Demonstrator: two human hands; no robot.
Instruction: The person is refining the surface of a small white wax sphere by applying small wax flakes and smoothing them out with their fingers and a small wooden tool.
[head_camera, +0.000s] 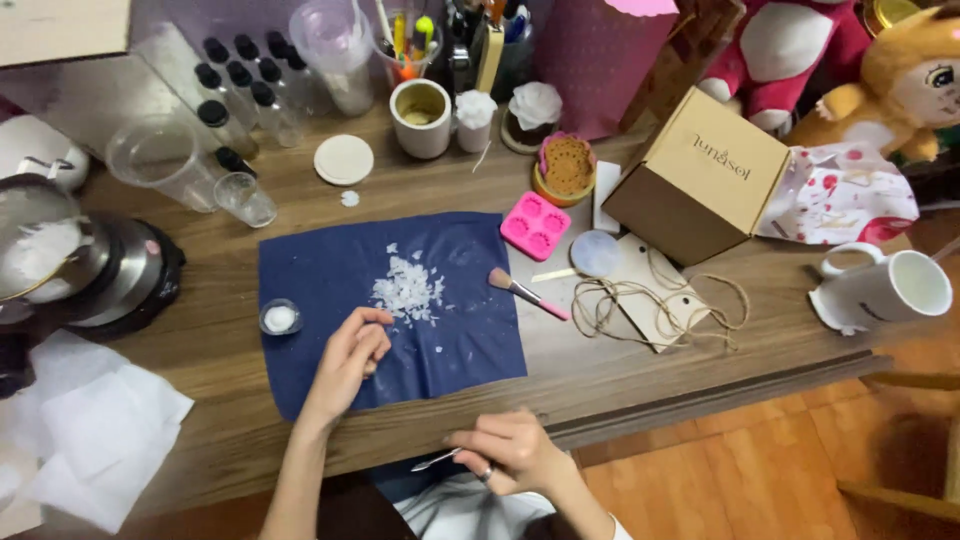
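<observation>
A dark blue cloth (340, 270) lies on the wooden table, with a heap of white wax flakes (408, 288) at its middle. My left hand (352, 358) rests on the cloth just below the flakes, fingers curled together, pinching at them; whether it holds a flake I cannot tell. My right hand (505, 450) is at the table's near edge, gripping a small metal tool (436, 461) that points left. A small glass jar with white contents (280, 317) stands at the cloth's left edge. A pink-handled brush (527, 292) lies at the cloth's right edge.
A pot with white wax (60, 260) sits at far left, above white paper sheets (80, 430). Clear cups (165, 160), dark-capped bottles (240, 85), a pink mould (536, 226), a cardboard box (700, 175), twine (660, 305) and a white mug (890, 290) surround the cloth.
</observation>
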